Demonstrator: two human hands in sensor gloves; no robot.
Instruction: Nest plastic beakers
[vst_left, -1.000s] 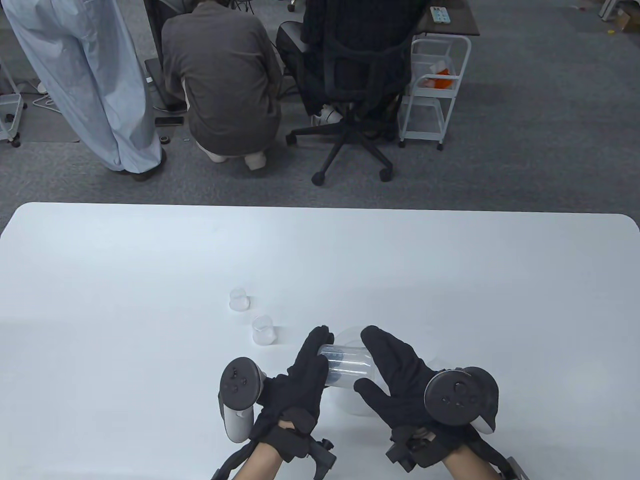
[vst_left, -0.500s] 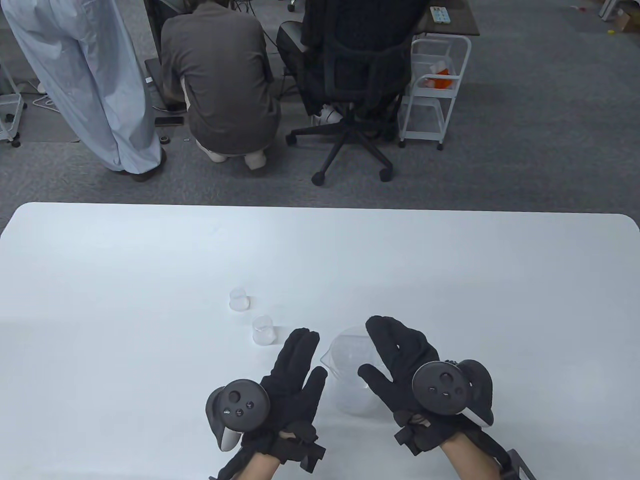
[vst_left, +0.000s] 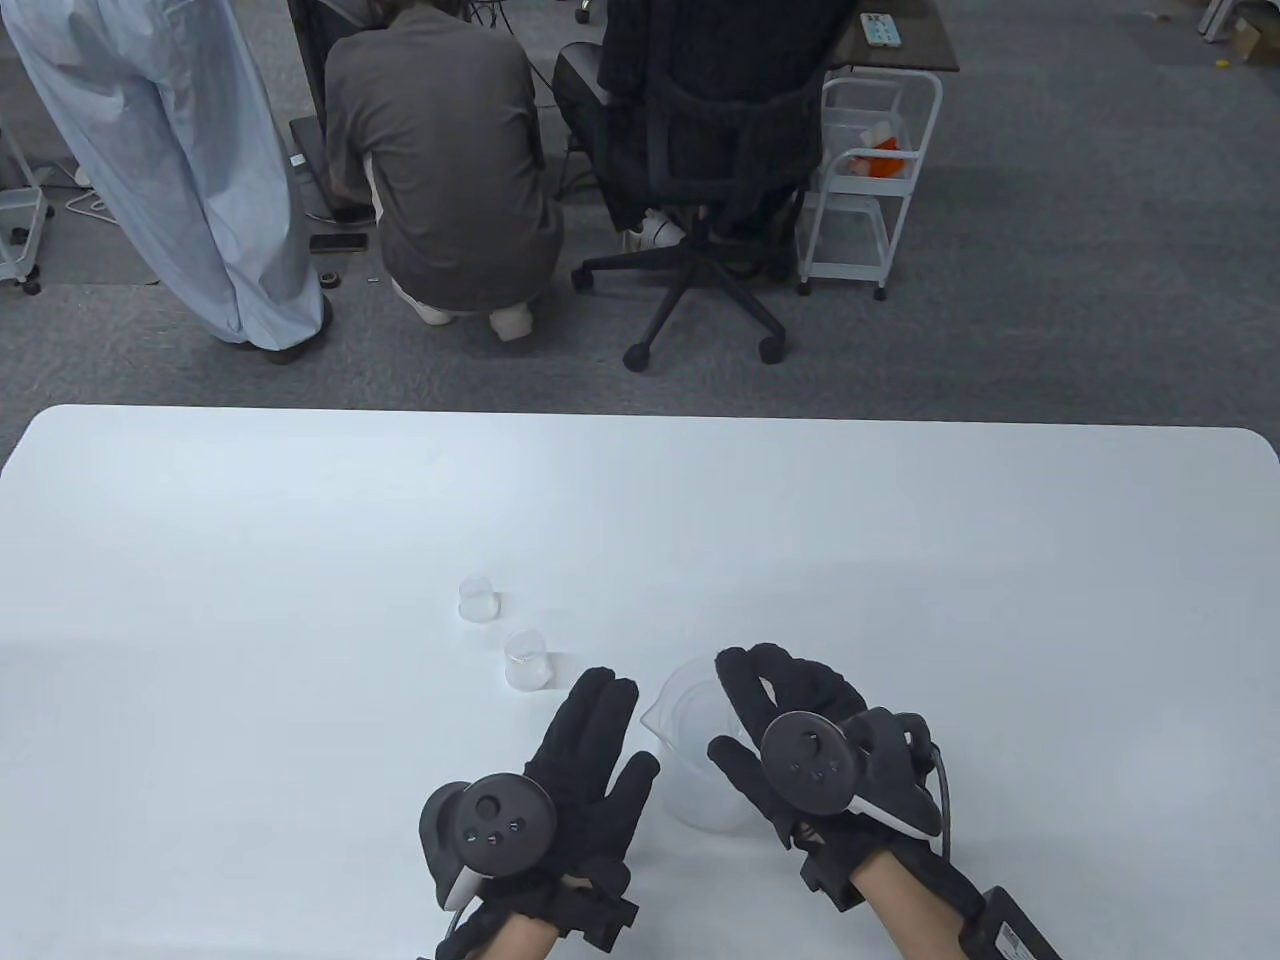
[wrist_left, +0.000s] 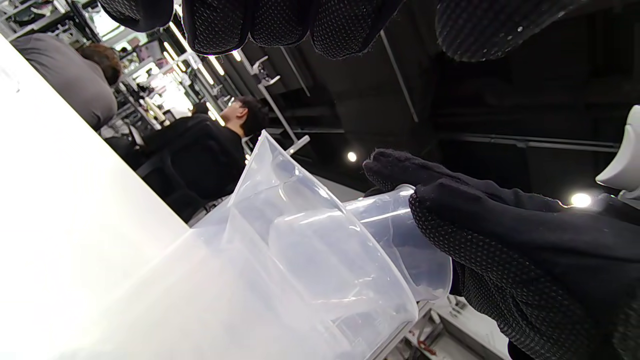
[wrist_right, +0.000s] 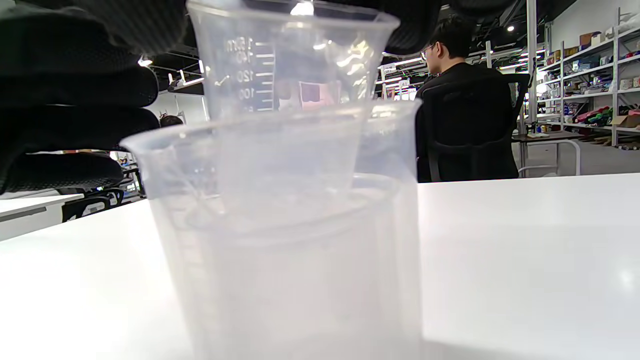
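A large clear beaker (vst_left: 680, 735) stands on the white table near the front edge. My right hand (vst_left: 750, 700) is over its mouth and grips a medium clear beaker from above. The right wrist view shows that medium beaker (wrist_right: 285, 65), with 150 ml marks, upright and sunk partway into the large beaker (wrist_right: 300, 250). The left wrist view shows the same nesting (wrist_left: 390, 225), with right-hand fingers (wrist_left: 500, 235) on the medium beaker's rim. My left hand (vst_left: 600, 730) lies open and empty just left of the large beaker, not touching it. Two small beakers (vst_left: 526, 660) (vst_left: 477, 598) stand to the far left.
The table's far edge (vst_left: 640, 415) lies well beyond the beakers. Past it on the floor are a crouching person (vst_left: 440, 170), an office chair (vst_left: 700, 200) and a white cart (vst_left: 870, 170).
My left hand let go of the medium beaker and drew back, open. My right hand carried the medium beaker over the large beaker and lowered it partway in.
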